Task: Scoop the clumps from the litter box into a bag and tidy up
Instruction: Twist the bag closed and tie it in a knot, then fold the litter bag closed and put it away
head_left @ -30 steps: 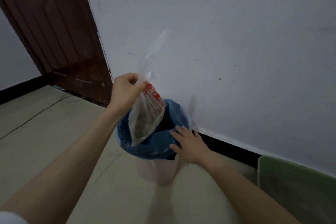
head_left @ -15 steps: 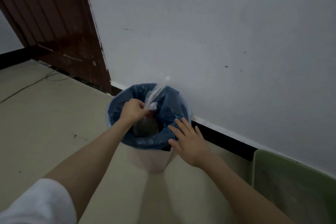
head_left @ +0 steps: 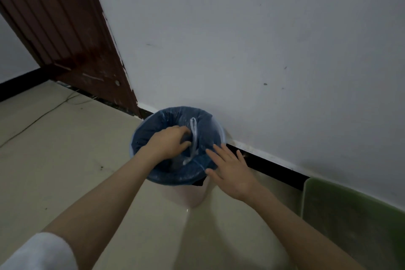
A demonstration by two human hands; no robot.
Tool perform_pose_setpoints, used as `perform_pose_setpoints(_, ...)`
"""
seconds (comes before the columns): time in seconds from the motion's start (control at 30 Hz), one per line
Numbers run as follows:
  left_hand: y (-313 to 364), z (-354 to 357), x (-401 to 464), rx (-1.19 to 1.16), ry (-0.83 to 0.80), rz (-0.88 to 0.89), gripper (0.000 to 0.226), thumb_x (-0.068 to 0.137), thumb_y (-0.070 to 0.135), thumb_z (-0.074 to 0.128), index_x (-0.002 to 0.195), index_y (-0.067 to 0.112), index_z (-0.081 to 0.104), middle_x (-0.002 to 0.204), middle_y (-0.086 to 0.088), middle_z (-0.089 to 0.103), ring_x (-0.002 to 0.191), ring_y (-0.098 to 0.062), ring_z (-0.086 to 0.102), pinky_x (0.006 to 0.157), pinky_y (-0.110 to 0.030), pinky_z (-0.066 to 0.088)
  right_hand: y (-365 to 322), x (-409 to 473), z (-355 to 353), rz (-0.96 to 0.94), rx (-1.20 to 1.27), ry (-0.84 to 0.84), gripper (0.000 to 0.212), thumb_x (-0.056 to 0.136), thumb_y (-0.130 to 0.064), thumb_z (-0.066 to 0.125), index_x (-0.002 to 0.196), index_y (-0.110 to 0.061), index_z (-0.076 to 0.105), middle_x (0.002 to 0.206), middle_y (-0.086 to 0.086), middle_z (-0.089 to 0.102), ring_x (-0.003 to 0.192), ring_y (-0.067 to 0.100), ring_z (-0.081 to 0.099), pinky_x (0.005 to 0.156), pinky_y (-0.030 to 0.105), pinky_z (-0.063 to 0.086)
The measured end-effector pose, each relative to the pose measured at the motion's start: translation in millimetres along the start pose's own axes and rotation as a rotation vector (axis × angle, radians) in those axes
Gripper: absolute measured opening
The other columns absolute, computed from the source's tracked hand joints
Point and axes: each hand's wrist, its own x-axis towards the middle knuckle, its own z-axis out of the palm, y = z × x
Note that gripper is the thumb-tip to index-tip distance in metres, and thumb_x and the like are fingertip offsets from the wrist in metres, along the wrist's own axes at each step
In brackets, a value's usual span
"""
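Observation:
A white waste bin (head_left: 192, 195) with a blue liner (head_left: 157, 131) stands on the floor against the wall. The clear plastic bag (head_left: 194, 138) of litter clumps is down inside it, with only its twisted top showing. My left hand (head_left: 168, 142) reaches into the bin beside the bag's top, fingers curled; whether it still grips the bag is hidden. My right hand (head_left: 232, 171) rests with straight fingers on the bin's near right rim, pressing the liner.
The green litter box (head_left: 355, 221) sits on the floor at the right, close to the bin. A dark brown door (head_left: 63, 28) stands at the back left, with a thin cable (head_left: 32, 123) across the tiled floor.
My left hand lowered the clear bag from above the bin down into the blue liner. My right hand stayed on the rim.

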Motion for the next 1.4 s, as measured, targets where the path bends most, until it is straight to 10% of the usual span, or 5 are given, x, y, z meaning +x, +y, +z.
perform_pose_setpoints(0.23,51,-110,-69,0.181,0.276,0.21,0.053,0.092,0.046,0.029,0.141,0.027,0.037,0.149,-0.002,0.034,0.135,-0.024,0.034,0.111,-0.043,0.028,-8,-68,-156,0.066,-0.002,0.087,0.066,0.096,-0.052,0.031,0.149,-0.034,-0.003,0.159,-0.007,-0.003,0.147,0.014,-0.007,0.118,0.048,-0.003)
perform_pose_setpoints(0.53,98,-341,-183,-0.018,0.295,0.03,0.069,0.082,0.06,0.007,0.146,0.035,0.014,0.156,0.003,0.013,0.145,-0.022,0.007,0.115,-0.046,0.003,-110,-147,-399,0.01,-0.157,0.105,0.116,0.045,-0.08,-0.036,0.148,-0.034,-0.01,0.159,-0.005,-0.009,0.146,0.018,-0.01,0.117,0.049,-0.003)
perform_pose_setpoints(0.8,81,-548,-307,-0.146,0.429,-0.153,0.074,0.079,0.064,0.006,0.147,0.035,0.011,0.156,0.004,0.01,0.144,-0.017,0.002,0.118,-0.043,0.001,-277,-171,-577,-0.223,-0.178,0.143,0.068,0.093,-0.059,0.024,0.148,-0.035,-0.008,0.159,-0.004,-0.01,0.146,0.017,-0.011,0.117,0.048,-0.004)
perform_pose_setpoints(1.4,-130,-584,-575,-0.237,0.604,-0.857,0.071,0.086,0.066,0.024,0.147,0.03,0.015,0.156,0.002,0.013,0.145,-0.017,0.005,0.118,-0.043,0.008,-593,-104,-547,-0.728,-0.159,-0.054,0.069,0.093,-0.056,0.033,0.149,-0.035,-0.003,0.159,-0.006,-0.007,0.146,0.014,-0.011,0.118,0.047,-0.004)
